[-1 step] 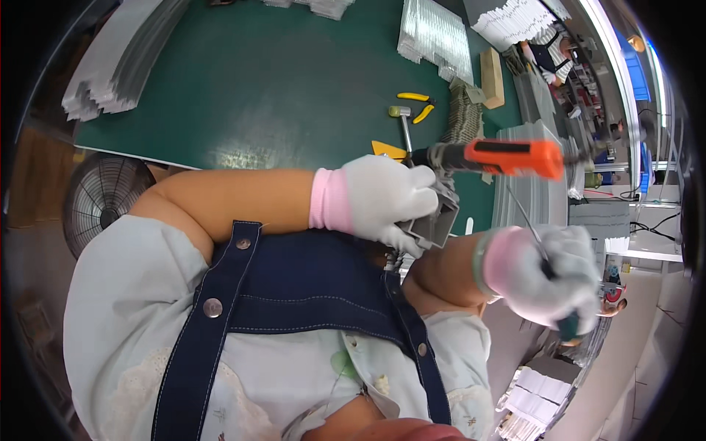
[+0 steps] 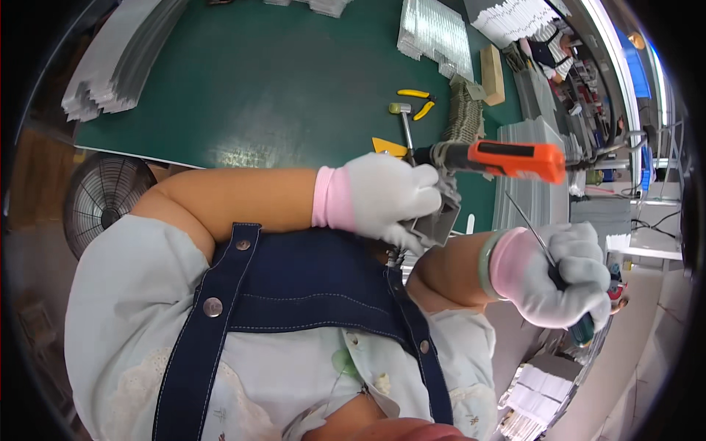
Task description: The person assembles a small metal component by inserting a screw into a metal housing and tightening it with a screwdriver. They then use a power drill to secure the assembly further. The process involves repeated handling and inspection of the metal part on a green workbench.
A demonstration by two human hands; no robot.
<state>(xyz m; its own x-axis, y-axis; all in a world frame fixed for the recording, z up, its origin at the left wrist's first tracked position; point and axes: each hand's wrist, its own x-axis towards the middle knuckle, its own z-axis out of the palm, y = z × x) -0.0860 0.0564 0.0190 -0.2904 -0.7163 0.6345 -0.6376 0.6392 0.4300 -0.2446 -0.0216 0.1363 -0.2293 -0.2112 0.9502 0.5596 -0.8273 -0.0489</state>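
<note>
My left hand [image 2: 390, 195], in a white glove with a pink cuff, grips a grey hollow square metal profile [image 2: 441, 223] by its left side. The profile's open end faces me; its far part is partly hidden. Off to the right, my gloved right hand [image 2: 562, 275] is closed round the dark green handle of a screwdriver [image 2: 583, 331]. Its thin metal shaft points up and left, apart from the profile. Just beyond my left hand, an orange and black power screwdriver [image 2: 515, 158] lies across the view; its front end is partly hidden behind cord and metal.
On the green table [image 2: 272, 81] are a hammer [image 2: 407, 128], yellow-handled pliers [image 2: 423, 103], a yellow triangular piece [image 2: 388, 147] and a wooden block [image 2: 491, 76]. Stacked metal profiles [image 2: 129, 55] lie left, with more [image 2: 435, 37] far right. A fan [image 2: 109, 202] stands left; another person [image 2: 551, 55] is far right.
My right hand, with the screwdriver, has shifted slightly to the right and shows less blur. My left hand keeps its hold on the profile with almost no movement.
</note>
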